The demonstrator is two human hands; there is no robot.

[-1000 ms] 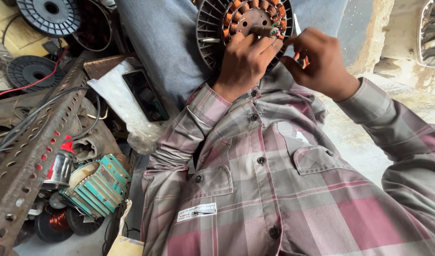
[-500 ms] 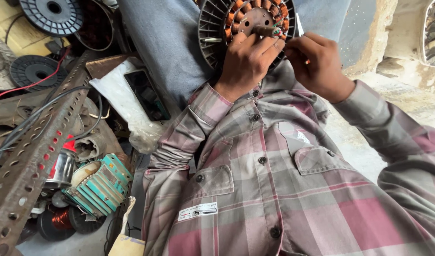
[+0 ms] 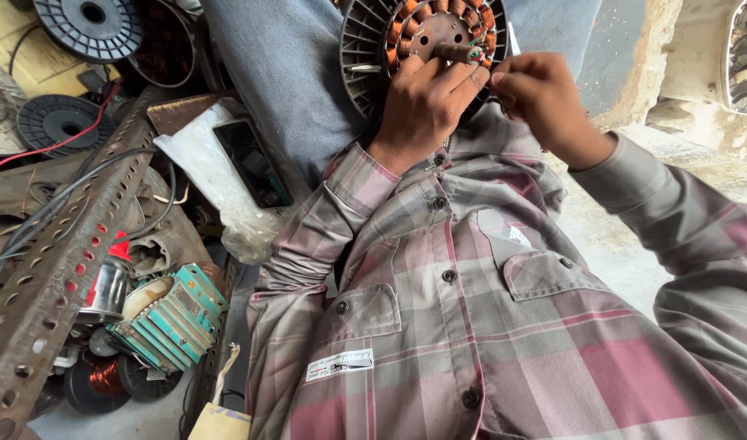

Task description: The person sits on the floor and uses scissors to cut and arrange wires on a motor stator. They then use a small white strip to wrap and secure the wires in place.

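Gripping a motor stator (image 3: 426, 41) with the left hand (image 3: 422, 106), right hand (image 3: 536, 94) pinching a thin wire (image 3: 478, 50) — copper coils inside the stator's ring

Pink-grey plaid shirt (image 3: 487, 326); copper-orange windings in black stator (image 3: 365, 41); teal boards (image 3: 174, 318).

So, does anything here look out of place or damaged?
Nothing looks broken. The phone lies loose on a plastic bag among scattered spools and wires, an odd place. Both hands work at the motor stator.
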